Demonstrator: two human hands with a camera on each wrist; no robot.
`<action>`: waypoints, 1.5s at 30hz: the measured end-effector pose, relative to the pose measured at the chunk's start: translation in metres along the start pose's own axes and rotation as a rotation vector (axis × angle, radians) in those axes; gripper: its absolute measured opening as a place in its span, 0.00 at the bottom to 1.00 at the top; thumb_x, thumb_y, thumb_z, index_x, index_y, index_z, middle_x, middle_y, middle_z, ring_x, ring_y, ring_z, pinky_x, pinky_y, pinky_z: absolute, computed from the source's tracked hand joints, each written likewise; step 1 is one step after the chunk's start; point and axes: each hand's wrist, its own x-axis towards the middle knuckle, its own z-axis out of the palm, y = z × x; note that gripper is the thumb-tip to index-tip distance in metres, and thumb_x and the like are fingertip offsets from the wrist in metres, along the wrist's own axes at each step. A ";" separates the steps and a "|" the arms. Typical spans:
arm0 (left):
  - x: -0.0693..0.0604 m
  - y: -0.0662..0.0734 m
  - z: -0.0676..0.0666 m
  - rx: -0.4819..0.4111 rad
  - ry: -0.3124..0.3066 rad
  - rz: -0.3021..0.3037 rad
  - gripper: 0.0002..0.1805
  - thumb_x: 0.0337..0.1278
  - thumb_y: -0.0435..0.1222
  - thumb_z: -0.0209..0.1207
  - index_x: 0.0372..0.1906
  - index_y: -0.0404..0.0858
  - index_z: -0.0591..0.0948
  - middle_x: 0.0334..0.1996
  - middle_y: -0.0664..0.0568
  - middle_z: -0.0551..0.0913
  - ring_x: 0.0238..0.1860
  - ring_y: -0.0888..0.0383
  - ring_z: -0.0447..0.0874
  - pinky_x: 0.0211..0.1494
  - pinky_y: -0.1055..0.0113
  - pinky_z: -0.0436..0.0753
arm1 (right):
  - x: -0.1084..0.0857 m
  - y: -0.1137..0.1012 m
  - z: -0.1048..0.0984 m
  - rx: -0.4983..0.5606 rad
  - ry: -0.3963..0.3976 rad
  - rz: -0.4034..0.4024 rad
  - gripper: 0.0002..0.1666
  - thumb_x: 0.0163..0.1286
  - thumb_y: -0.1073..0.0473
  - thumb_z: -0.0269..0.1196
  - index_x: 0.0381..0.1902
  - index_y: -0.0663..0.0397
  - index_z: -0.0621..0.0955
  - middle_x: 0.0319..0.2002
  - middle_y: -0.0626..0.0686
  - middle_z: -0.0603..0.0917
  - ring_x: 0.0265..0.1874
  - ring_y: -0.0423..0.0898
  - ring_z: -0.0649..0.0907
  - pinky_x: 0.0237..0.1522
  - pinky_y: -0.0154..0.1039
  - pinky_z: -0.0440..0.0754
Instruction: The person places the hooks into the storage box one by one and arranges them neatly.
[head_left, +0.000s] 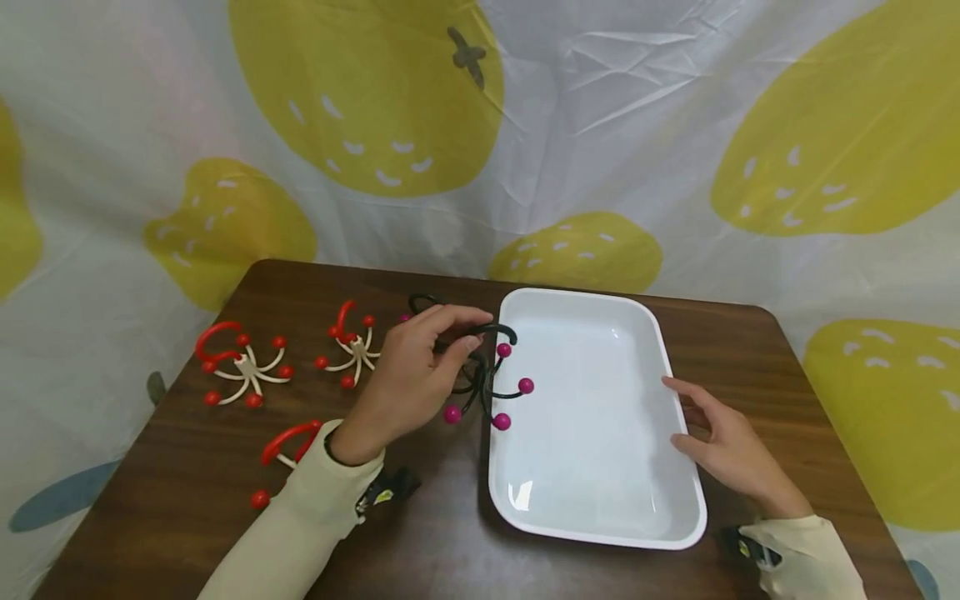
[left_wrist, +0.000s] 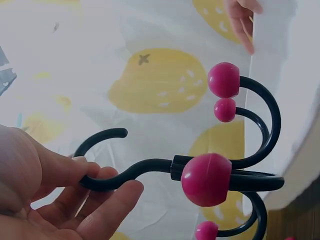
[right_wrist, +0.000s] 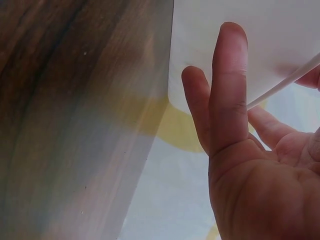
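You have the black hook (left_wrist: 148,165) pinched by its curved end in your left hand (head_left: 417,373), thumb on one side and fingers on the other. Its stem and arms reach away from your fingertips, and its pink balls (head_left: 526,386) spread at the left rim of the white tray (head_left: 592,433), some of them above its inside; whether any touches the rim you cannot tell.

Your left hand is turned palm down above the table (head_left: 442,525). Your right hand (head_left: 731,446) rests at the tray's right side, fingers loosely extended against the wall and rim, not wrapped around it.

The tray sits flat, its glossy white floor showing. To your left lie three red-and-white hooks (head_left: 248,367), one partly covered by your left sleeve (head_left: 303,508). Another black hook (head_left: 425,297) shows partly behind your left hand.
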 end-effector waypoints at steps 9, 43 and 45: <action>0.030 0.005 0.029 -0.072 -0.045 0.030 0.13 0.72 0.31 0.65 0.56 0.41 0.87 0.52 0.55 0.90 0.48 0.62 0.86 0.52 0.67 0.86 | 0.000 0.001 0.000 0.010 0.000 0.005 0.45 0.68 0.72 0.66 0.81 0.54 0.66 0.68 0.69 0.77 0.62 0.68 0.83 0.48 0.42 0.90; 0.126 -0.012 0.153 -0.321 -0.512 -0.040 0.14 0.75 0.32 0.62 0.60 0.42 0.86 0.55 0.53 0.87 0.54 0.62 0.85 0.56 0.76 0.84 | 0.002 0.002 -0.002 0.001 -0.012 0.055 0.44 0.70 0.67 0.67 0.81 0.54 0.65 0.69 0.71 0.76 0.62 0.71 0.82 0.58 0.63 0.85; 0.129 -0.013 0.158 -0.342 -0.529 -0.069 0.14 0.75 0.32 0.62 0.60 0.43 0.86 0.55 0.53 0.87 0.53 0.62 0.86 0.54 0.75 0.85 | 0.002 0.002 -0.002 -0.002 -0.013 0.059 0.45 0.70 0.67 0.67 0.81 0.54 0.65 0.69 0.70 0.75 0.62 0.71 0.82 0.59 0.63 0.84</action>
